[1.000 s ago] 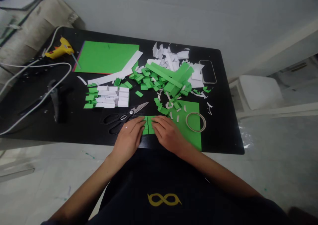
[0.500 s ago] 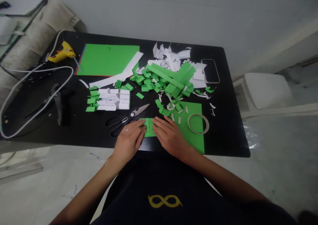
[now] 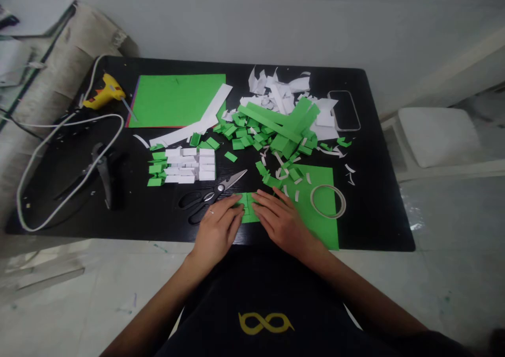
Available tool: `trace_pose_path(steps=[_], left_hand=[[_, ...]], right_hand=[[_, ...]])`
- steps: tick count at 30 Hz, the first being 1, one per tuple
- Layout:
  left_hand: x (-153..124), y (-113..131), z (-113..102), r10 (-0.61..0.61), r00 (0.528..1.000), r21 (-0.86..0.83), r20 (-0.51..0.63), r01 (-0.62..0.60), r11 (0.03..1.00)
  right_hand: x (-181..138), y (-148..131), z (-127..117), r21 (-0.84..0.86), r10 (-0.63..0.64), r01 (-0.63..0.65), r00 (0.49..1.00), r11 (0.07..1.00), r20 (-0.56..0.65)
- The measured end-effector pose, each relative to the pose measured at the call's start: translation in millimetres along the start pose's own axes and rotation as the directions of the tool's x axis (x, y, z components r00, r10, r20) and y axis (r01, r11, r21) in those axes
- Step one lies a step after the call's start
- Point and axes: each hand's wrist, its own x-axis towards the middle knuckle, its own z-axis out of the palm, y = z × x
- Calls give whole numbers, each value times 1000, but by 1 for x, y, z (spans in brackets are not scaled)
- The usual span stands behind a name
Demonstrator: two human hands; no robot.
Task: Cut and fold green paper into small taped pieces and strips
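Note:
Small green folded paper pieces (image 3: 248, 208) lie side by side on the table in front of me. My left hand (image 3: 218, 224) rests over their left side, fingers stretched out and fingertips touching the paper. From the right, my right hand (image 3: 284, 221) lays its extended fingers on the other side; the index finger is a little raised. Both hands cover part of the pieces. Scissors (image 3: 221, 187) with black handles lie just beyond my left hand, blades apart. Under my right wrist is a green sheet (image 3: 325, 231), with a roll of tape (image 3: 344, 204) partly on it.
White and green folded pieces (image 3: 207, 157) stand in rows at centre left. Behind are a pile of green pieces (image 3: 239, 144), white scraps (image 3: 258, 81) and stacked sheets (image 3: 177, 99). A yellow glue gun (image 3: 104, 91), its white cable (image 3: 24, 210) and a dark tool (image 3: 103, 175) lie left.
The whole view has shifted slightly, so everything appears a little further right and lower. My hands stay on the green pieces with almost no movement of the fingers.

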Motion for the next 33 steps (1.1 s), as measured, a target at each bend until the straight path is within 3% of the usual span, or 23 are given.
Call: trace_pose_path(steps=[7, 15, 33], left_hand=[[1, -4, 5, 59, 998, 12, -10, -59, 998], [3, -4, 9, 54, 997, 30, -47, -53, 998], [4, -4, 9, 89, 994, 64, -67, -85, 994]], right_hand=[[1, -2, 5, -44, 6, -8, 999, 999, -50], [4, 7, 6, -70, -52, 48, 997, 996, -64], [4, 9, 13, -63, -60, 55, 995, 997, -84]])
